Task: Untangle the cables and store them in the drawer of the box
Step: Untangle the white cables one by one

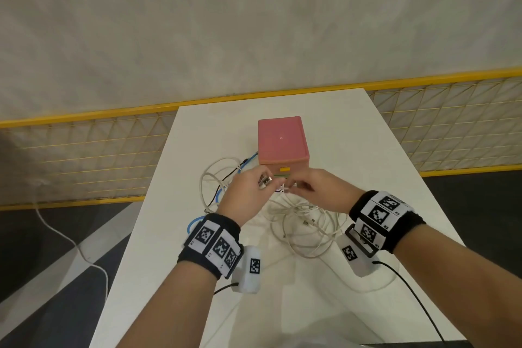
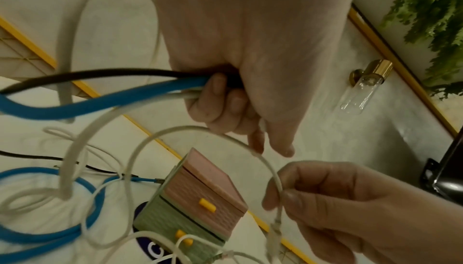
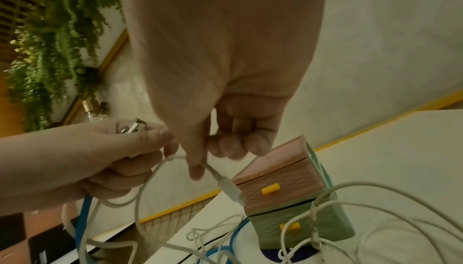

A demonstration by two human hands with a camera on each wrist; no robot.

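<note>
A small box [image 1: 282, 141] with a pink top, a pink drawer and a green drawer [image 2: 185, 222], both with yellow handles and shut, stands mid-table. My left hand [image 1: 248, 195] grips a bundle of cables: blue cable [image 2: 105, 99], black cable [image 2: 95, 74] and white cable [image 2: 75, 149], with a metal USB plug [image 3: 135, 128] sticking out of the fist. My right hand [image 1: 310, 192] pinches a thin white cable [image 3: 213, 171] just above its connector [image 3: 231, 189], in front of the box. More white cable loops [image 1: 305, 223] lie tangled on the table below both hands.
The white table [image 1: 367, 150] has edges at the left and right, and a yellow mesh fence [image 1: 84, 155] runs behind it. Black wrist-camera leads [image 1: 409, 291] trail over the near table. A white cord [image 1: 70, 243] lies on the floor at the left.
</note>
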